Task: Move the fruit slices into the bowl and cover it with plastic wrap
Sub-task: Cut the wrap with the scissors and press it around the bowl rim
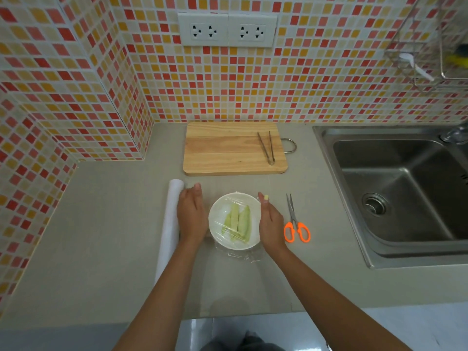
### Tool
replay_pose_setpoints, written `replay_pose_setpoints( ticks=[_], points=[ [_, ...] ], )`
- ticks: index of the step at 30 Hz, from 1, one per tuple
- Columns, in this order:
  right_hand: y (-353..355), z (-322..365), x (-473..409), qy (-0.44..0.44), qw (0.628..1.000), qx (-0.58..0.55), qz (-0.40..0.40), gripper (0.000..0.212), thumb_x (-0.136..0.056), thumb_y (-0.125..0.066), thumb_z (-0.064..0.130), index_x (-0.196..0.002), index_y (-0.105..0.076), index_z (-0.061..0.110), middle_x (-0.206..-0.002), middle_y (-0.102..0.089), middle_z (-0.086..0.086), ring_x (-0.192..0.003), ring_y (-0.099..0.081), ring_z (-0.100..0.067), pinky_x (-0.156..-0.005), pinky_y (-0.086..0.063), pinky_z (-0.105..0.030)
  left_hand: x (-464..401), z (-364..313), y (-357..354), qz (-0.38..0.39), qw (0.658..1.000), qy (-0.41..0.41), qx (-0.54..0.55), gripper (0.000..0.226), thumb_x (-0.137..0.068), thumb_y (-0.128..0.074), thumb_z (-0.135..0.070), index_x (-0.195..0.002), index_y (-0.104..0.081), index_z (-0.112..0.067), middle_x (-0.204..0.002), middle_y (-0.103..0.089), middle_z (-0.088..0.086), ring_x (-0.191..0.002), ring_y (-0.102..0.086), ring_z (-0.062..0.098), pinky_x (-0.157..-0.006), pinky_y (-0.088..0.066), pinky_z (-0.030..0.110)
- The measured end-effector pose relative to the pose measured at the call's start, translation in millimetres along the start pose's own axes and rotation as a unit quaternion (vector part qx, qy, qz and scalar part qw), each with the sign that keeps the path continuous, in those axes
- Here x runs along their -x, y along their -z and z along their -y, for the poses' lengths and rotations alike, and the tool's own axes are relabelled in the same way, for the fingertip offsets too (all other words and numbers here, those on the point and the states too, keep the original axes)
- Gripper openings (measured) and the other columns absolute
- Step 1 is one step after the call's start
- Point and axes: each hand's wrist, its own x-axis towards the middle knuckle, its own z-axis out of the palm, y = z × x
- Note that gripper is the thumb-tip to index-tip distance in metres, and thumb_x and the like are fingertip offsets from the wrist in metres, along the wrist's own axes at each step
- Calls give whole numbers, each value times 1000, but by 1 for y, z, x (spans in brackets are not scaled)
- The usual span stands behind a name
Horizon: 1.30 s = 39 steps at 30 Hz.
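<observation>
A white bowl [220,234] stands on the grey counter and holds pale green fruit slices [238,222]. Clear plastic wrap [243,255] is stretched over the bowl, with loose film wrinkled on the counter at its near side. My left hand [191,215] lies flat against the bowl's left side, fingers straight and together. My right hand [271,220] is held edge-on against the bowl's right side, touching the wrap. Neither hand grips anything. A white roll of plastic wrap [169,224] lies just left of my left hand.
Orange-handled scissors [296,224] lie right of the bowl. A wooden cutting board [228,150] with metal tongs [267,148] on it sits behind. A steel sink [395,188] fills the right side. Tiled walls close the back and left.
</observation>
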Motion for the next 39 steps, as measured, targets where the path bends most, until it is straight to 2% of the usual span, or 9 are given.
replay_pose_setpoints(
  ticks=[4,16,22,25,28,30,32,35,39],
  points=[
    [8,8,-6,21,999,-18,-31,41,-104,-30,28,-135,-53,14,-128,-53,14,-124,-44,2,-101,-31,-11,17,0,4,57,995,-36,74,49,-99,-27,-47,-133,-55,-23,-121,-60,-12,-115,-55,-1,-95,-38,11],
    [-5,14,-10,-59,995,-68,29,50,-99,-30,51,-108,-71,23,-112,-71,5,-111,-63,-12,-102,-46,-32,43,-2,-18,98,978,97,154,50,-101,-20,-49,-146,-35,-36,-114,-67,-15,-113,-59,6,-97,-43,22],
    [-5,17,-10,-98,993,-57,27,63,-97,-24,56,-119,-67,15,-116,-70,-2,-110,-63,-16,-100,-47,-33,35,5,-20,121,967,151,167,49,-96,-21,-60,-140,-37,-46,-108,-56,-35,-91,-56,-22,-75,-41,2],
    [0,17,-6,-107,992,-57,22,67,-98,-21,57,-117,-68,13,-102,-73,-1,-99,-65,-14,-83,-52,-23,20,5,-18,194,958,163,134,58,-92,-19,-68,-140,-42,-44,-134,-38,-23,-115,-42,-8,-98,-34,20],
    [5,19,-2,-79,996,-30,-16,71,-97,-22,58,-96,-73,8,-88,-73,-6,-86,-65,-18,-77,-48,-31,7,-2,-13,222,964,120,80,66,-89,-18,-72,-131,-56,-36,-134,-58,-11,-120,-52,5,-105,-36,28],
    [8,22,-7,-58,997,-24,-45,67,-98,-24,56,-117,-67,8,-119,-68,-3,-115,-59,-14,-100,-41,-28,5,-8,-5,171,977,81,99,61,-91,-13,-67,-130,-53,-44,-135,-59,-9,-120,-49,-1,-99,-31,16],
    [9,27,-17,-36,999,-34,-15,64,-99,-23,53,-125,-62,9,-130,-62,-3,-126,-53,-13,-110,-35,-30,8,-14,1,142,977,73,138,56,-87,-10,-73,-101,-63,-62,-137,-57,-5,-123,-47,-2,-94,-29,11],
    [4,32,-24,-43,996,-24,79,66,-100,-21,52,-117,-67,8,-121,-68,-5,-115,-61,-14,-101,-44,-29,22,-20,2,174,970,75,153,54,-86,-9,-71,-78,-62,-69,-143,-52,4,-130,-49,15,-104,-37,25],
    [-3,23,-21,-71,994,5,87,67,-97,-21,58,-107,-73,17,-111,-72,-2,-104,-65,-14,-92,-49,-28,30,-17,-8,152,966,120,171,53,-95,-13,-58,-89,-65,-56,-137,-58,-3,-113,-58,3,-76,-42,3]
  ],
)
